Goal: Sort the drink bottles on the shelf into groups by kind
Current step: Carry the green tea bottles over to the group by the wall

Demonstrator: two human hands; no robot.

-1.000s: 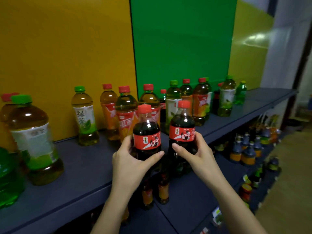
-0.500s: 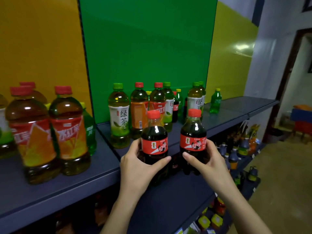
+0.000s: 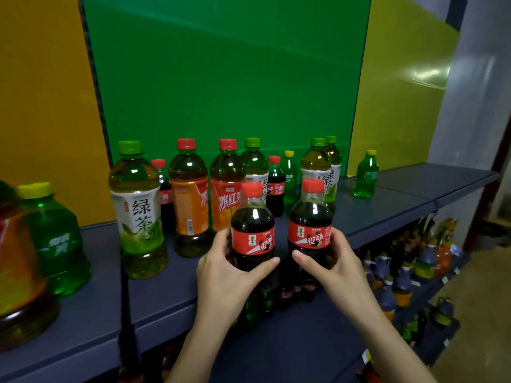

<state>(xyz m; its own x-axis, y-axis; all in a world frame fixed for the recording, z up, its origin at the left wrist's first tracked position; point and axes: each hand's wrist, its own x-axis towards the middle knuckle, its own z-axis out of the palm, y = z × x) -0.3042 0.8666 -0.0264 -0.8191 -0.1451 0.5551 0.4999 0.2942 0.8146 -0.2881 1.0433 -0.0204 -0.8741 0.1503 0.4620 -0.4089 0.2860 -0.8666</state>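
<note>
My left hand (image 3: 226, 275) grips a small cola bottle (image 3: 252, 228) with a red cap and red label. My right hand (image 3: 334, 261) grips a second, matching cola bottle (image 3: 310, 222). Both bottles are upright, held side by side in front of the shelf's (image 3: 387, 214) front edge. Behind them on the shelf stand a green tea bottle (image 3: 138, 211), two iced red tea bottles (image 3: 189, 200) (image 3: 225, 189), more green tea bottles (image 3: 318, 167), two small cola bottles (image 3: 275, 186) (image 3: 163, 189) and small green soda bottles (image 3: 365, 175).
A large green soda bottle (image 3: 58, 241) and a blurred large red tea bottle (image 3: 19, 272) stand at the near left. Yellow and green panels back the shelf. Lower shelves (image 3: 304, 341) hold several small bottles. Floor and a doorway lie to the right.
The view has shifted to the right along the shelf. Both hands still carry the two cola bottles, now in front of the green panel's group of bottles.
</note>
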